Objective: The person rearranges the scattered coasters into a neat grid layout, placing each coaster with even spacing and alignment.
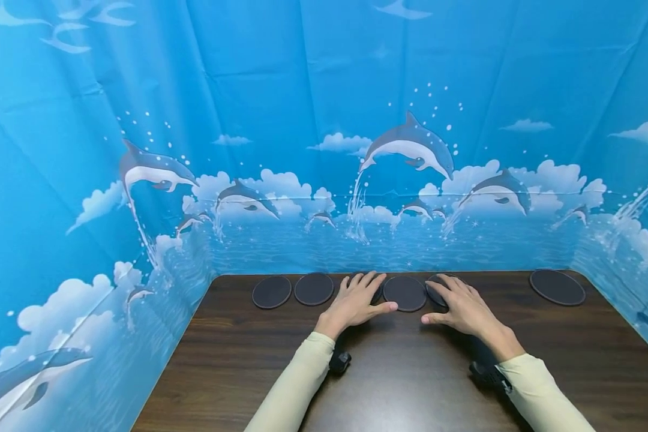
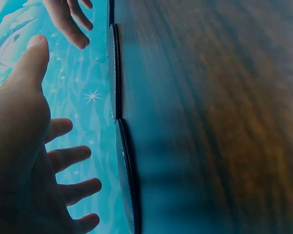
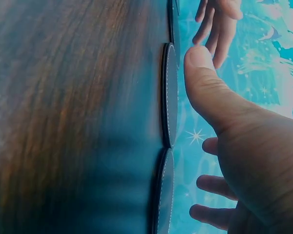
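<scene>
Hovering with fingers spread, the left hand [image 1: 354, 298] and right hand [image 1: 461, 306] flank the middle disc [image 1: 405, 293] on the bench [image 1: 410, 372], each over a neighbouring disc, gripping nothing.

Two forearms in long, close-fitting sleeves of pale yellow-green, the left sleeve [image 1: 297, 384] and right sleeve [image 1: 540, 390] each ending at the wrist with a plain cuff. The left hand [image 1: 354, 302] and right hand [image 1: 462, 307] are bare, without rings or gloves. A small black device [image 1: 339, 361] is strapped beneath the left wrist, and a matching black unit [image 1: 486, 375] sits under the right wrist at the cuff's edge.
</scene>
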Demonstrator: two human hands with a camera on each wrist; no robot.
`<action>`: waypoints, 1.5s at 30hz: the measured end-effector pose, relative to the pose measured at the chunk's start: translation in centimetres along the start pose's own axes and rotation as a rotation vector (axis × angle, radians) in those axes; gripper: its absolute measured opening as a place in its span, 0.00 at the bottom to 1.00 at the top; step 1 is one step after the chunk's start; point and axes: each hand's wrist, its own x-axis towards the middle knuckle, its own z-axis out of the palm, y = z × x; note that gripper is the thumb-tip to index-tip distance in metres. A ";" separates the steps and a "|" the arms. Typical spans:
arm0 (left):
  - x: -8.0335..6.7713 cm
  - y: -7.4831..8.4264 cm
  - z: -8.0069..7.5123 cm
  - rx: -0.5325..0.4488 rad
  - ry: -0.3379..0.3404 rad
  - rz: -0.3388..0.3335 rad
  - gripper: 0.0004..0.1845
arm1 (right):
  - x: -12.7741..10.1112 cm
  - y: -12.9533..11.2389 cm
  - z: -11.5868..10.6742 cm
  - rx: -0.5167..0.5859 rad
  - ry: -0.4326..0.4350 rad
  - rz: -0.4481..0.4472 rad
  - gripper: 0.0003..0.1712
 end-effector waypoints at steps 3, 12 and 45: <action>0.6 0.1 0.3 -0.005 0.002 0.011 0.50 | 0.3 0.1 0.2 0.002 -0.006 -0.005 0.55; 1.5 -0.3 0.3 -0.007 -0.018 -0.001 0.51 | 1.3 0.2 0.3 -0.001 -0.020 0.006 0.56; 3.2 -0.7 0.8 0.037 -0.098 0.009 0.46 | 2.2 2.5 1.7 0.008 0.007 0.011 0.55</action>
